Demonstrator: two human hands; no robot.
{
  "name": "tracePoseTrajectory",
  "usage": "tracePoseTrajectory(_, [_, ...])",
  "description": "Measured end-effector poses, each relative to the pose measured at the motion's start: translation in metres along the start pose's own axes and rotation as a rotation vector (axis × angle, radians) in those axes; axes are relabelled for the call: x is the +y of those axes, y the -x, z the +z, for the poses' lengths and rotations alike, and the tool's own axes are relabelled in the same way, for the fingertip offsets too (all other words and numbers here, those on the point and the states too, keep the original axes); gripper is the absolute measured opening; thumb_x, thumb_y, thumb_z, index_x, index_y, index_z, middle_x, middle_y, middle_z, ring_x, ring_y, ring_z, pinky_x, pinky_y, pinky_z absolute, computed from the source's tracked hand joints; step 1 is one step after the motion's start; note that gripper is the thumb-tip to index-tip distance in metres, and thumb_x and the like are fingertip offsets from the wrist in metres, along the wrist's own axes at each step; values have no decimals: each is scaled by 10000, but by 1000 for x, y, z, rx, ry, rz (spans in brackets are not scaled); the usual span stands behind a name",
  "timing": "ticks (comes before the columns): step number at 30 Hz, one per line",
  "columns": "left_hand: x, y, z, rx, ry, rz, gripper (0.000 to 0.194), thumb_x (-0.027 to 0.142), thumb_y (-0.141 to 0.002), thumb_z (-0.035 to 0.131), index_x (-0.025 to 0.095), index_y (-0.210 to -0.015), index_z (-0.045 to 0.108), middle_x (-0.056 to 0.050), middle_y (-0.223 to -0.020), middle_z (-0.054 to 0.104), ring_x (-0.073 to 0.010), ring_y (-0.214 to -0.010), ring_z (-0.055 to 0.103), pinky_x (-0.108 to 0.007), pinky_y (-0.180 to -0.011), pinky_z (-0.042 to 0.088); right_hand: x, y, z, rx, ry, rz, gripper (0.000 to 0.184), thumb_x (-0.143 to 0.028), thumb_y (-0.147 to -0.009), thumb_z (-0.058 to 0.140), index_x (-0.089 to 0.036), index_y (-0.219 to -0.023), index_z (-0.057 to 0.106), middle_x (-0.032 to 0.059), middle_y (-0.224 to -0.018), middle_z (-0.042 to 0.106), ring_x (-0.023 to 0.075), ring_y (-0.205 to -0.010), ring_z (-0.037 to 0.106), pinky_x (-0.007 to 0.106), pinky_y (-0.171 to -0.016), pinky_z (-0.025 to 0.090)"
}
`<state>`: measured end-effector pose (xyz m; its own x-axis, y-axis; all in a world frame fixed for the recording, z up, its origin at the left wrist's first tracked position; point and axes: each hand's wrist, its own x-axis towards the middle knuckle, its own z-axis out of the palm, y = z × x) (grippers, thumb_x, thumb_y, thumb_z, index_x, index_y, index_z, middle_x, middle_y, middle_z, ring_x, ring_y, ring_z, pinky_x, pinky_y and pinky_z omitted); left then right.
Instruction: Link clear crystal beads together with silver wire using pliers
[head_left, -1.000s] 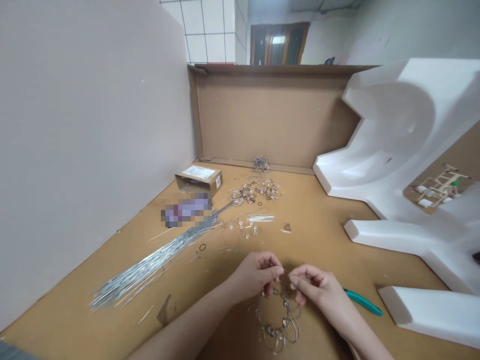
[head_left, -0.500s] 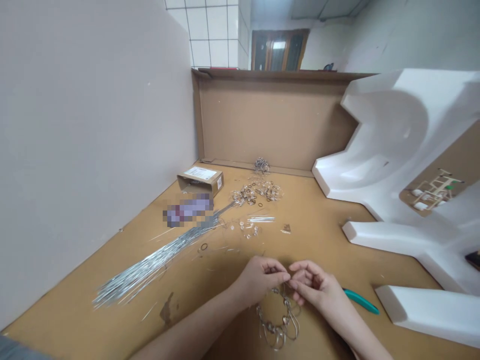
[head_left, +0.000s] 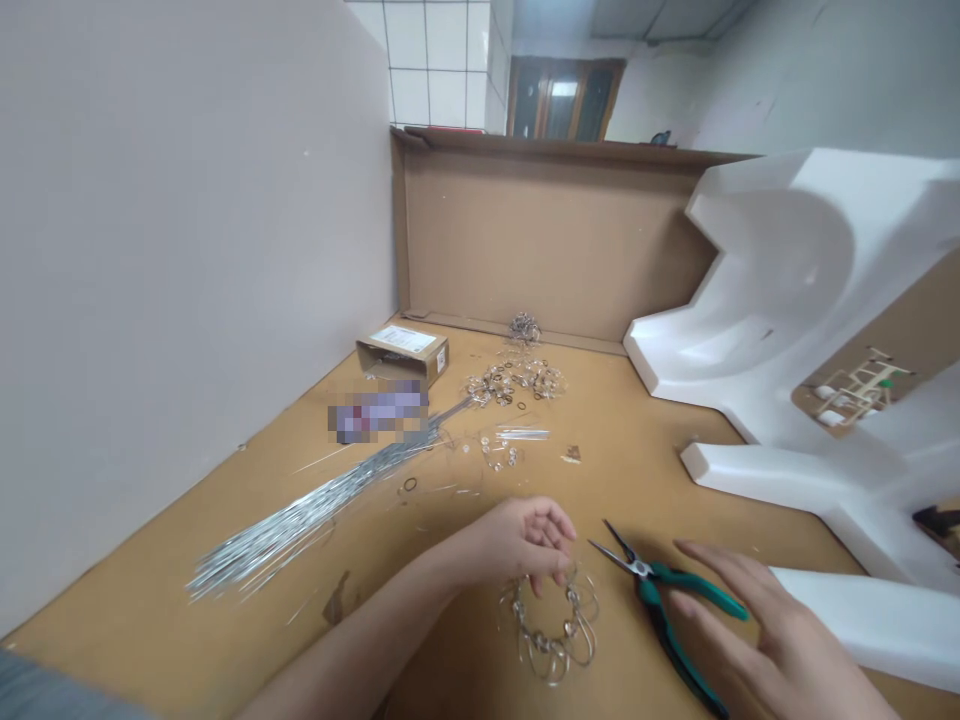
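Observation:
My left hand (head_left: 536,540) is closed at the top of a ring of looped wire and clear beads (head_left: 553,640), which hangs below its thumb and fingertips. The exact grip point is hidden by the fingers. Just right of the ring lie long-nose pliers with green handles (head_left: 671,640), jaws apart and pointing away from me. Over on the right, my right hand (head_left: 765,625) is open, thumb and fingers spread beside the plier handles. Whether it touches them is unclear.
A bundle of straight metal wires (head_left: 315,515) lies left on the brown table (head_left: 630,480). Wire pieces with beads and rings (head_left: 514,382) are scattered farther back, near a small cardboard box (head_left: 405,350). White foam packing (head_left: 780,280) stands at right, a cardboard wall (head_left: 525,240) behind.
My right hand has left the top of the wire ring and moved right to the pliers, its fingers spreading. The pliers now show in full. My left hand stays at the ring.

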<state>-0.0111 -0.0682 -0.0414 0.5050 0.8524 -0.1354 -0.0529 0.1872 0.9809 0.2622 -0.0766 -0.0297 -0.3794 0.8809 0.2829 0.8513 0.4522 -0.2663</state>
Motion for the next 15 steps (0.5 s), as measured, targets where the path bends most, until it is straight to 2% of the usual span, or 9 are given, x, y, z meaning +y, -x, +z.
tracePoseTrajectory(2, [2, 2, 1, -5, -22, 11, 297, 295, -639, 667, 157, -853, 515, 7, -681, 549, -132, -603, 569, -194, -439, 419, -27, -13, -8, -27, -73, -92, 316, -416, -823, 444, -248, -1047, 591, 66, -1044, 640, 209, -932, 604, 325, -789, 500])
tracePoseTrajectory(4, [3, 3, 3, 20, -70, 21, 270, 325, -664, 645, 152, -834, 526, 15, -638, 542, -121, -581, 553, -204, -453, 431, -52, -24, -12, -30, -78, -200, 299, -387, -838, 433, -252, -1056, 587, 63, -1063, 625, 199, -950, 592, 323, -812, 485])
tracePoseTrajectory(6, [3, 4, 5, 47, -123, 18, 250, 352, -691, 614, 143, -811, 546, 17, -617, 537, -105, -561, 531, -199, -462, 425, -68, -32, -10, -56, -54, -246, 288, -366, -848, 414, -245, -1033, 599, 71, -1019, 633, 203, -896, 601, 328, -746, 498])
tracePoseTrajectory(10, [6, 5, 11, 93, -184, 10, 204, 336, -722, 574, 140, -776, 575, 30, -601, 521, -79, -522, 492, -182, -467, 382, -72, -38, 5, -163, -9, -210, 262, -324, -860, 380, -265, -908, 631, 50, -812, 653, 195, -723, 616, 314, -617, 482])
tracePoseTrajectory(15, [10, 1, 19, 177, -196, 58, 142, 271, -708, 580, 131, -718, 598, 45, -557, 469, -61, -512, 410, -179, -492, 317, -64, -37, 9, -229, 27, -101, 209, -303, -834, 408, -281, -789, 610, 18, -766, 639, 194, -658, 612, 293, -567, 431])
